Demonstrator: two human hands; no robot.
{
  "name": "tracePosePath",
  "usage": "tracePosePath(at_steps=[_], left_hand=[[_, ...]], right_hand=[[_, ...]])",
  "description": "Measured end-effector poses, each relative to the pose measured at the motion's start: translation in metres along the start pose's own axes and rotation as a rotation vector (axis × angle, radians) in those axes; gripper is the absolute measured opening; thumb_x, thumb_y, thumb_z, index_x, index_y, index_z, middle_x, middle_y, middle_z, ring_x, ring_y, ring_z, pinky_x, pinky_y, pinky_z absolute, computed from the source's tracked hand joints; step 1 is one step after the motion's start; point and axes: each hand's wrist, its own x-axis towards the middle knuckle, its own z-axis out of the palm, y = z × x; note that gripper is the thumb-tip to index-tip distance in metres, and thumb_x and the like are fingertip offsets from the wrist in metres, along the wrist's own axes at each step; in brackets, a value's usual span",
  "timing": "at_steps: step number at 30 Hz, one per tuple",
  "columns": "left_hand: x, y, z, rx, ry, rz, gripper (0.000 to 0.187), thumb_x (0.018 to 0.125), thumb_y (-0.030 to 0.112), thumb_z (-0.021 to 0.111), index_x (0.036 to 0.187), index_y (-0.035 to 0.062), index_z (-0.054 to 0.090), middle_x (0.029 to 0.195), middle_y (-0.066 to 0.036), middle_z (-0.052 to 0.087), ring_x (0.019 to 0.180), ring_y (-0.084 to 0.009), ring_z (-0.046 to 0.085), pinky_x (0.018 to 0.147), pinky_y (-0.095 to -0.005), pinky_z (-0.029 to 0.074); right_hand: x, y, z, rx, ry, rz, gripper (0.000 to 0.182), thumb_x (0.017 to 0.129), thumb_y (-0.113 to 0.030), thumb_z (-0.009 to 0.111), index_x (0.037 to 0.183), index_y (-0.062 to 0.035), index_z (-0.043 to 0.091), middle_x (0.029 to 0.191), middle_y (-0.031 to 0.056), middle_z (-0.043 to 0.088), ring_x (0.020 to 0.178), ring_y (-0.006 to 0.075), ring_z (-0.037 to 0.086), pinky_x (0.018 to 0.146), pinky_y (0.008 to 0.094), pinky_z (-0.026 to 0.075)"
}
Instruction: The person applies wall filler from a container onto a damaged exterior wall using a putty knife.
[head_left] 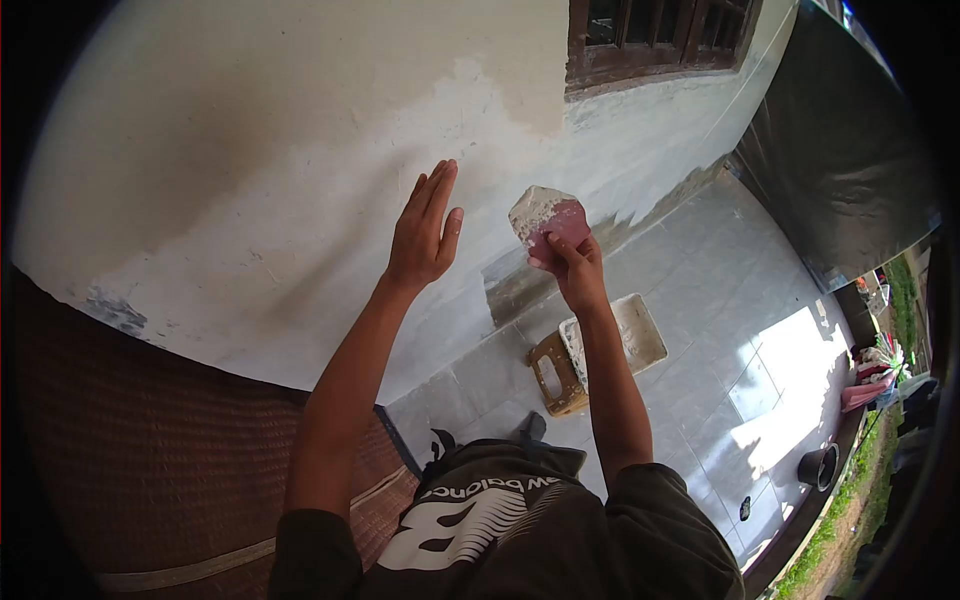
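My left hand [425,228] is raised before the whitish wall [350,200], fingers stretched out and nothing in it; whether it touches the wall I cannot tell. To its right, my right hand [572,265] grips a flat reddish scraper [566,222] between thumb and fingers. Pale paste covers the scraper's upper left part. Below that hand, partly hidden by my right forearm, a white rectangular tray [640,332] smeared with paste rests beside a yellowish-brown stool [553,376].
A brown-framed window [650,60] is set in the wall at the top. Dark sheeting [840,150] hangs at the upper right. Grey floor tiles [700,300] carry a round dark pot [818,467]. A brown woven surface [170,450] fills the lower left.
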Motion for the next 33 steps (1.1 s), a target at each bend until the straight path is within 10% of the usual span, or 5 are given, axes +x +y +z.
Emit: tracePosePath(at_steps=[9, 16, 33], left_hand=[[0.039, -0.018, -0.068, 0.247, 0.011, 0.183, 0.053, 0.100, 0.020, 0.044, 0.148, -0.0020, 0.037, 0.151, -0.015, 0.044, 0.145, -0.0289, 0.035, 0.121, -0.0492, 0.020], [0.058, -0.037, -0.068, 0.364, 0.022, 0.207, 0.055, 0.099, 0.023, 0.045, 0.148, -0.0010, 0.039, 0.155, -0.012, 0.040, 0.148, -0.0271, 0.028, 0.121, -0.0527, 0.014], [0.054, -0.102, -0.054, 0.780, -0.004, 0.259, 0.053, 0.097, 0.030, 0.047, 0.143, 0.0041, 0.048, 0.155, -0.006, 0.042, 0.148, -0.0211, 0.030, 0.122, -0.0489, 0.004]], right_hand=[[0.004, -0.023, 0.072, -0.343, 0.025, -0.527, 0.024, 0.095, -0.001, 0.058, 0.117, 0.0077, 0.054, 0.107, 0.0118, 0.063, 0.089, 0.0204, 0.068, 0.073, 0.0316, 0.062], [0.039, -0.033, 0.090, -1.048, 0.179, -1.168, 0.046, 0.082, 0.008, 0.064, 0.125, -0.0077, 0.068, 0.083, 0.0074, 0.049, 0.073, 0.0192, 0.047, 0.066, 0.0313, 0.044], [0.179, -0.010, 0.115, -1.169, 0.146, -1.509, 0.060, 0.062, 0.006, 0.072, 0.120, -0.0060, 0.069, 0.089, 0.0041, 0.055, 0.087, 0.0276, 0.051, 0.074, 0.0357, 0.050]])
